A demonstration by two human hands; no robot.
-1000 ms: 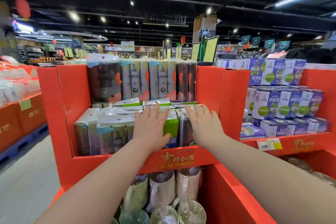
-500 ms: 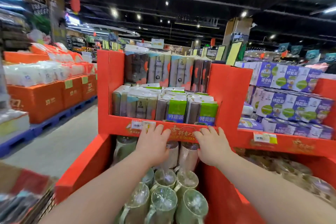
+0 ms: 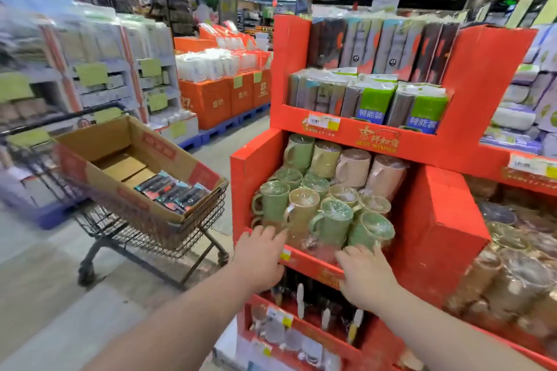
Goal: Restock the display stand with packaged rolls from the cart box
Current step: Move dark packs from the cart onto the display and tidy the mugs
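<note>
Dropping left hand and right hand down the stand to the mugs, fingers spread, gripping nothing. Swinging left: cart now showing, rolls lying in box.

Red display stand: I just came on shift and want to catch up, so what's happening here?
A person is restocking the stand with packaged rolls, which line its upper shelves. Right now both hands are empty: the left hand and right hand are open at the front lip of the shelf of mugs below. The cart stands to the left, and a few dark packs lie at one end of its cardboard box.
</note>
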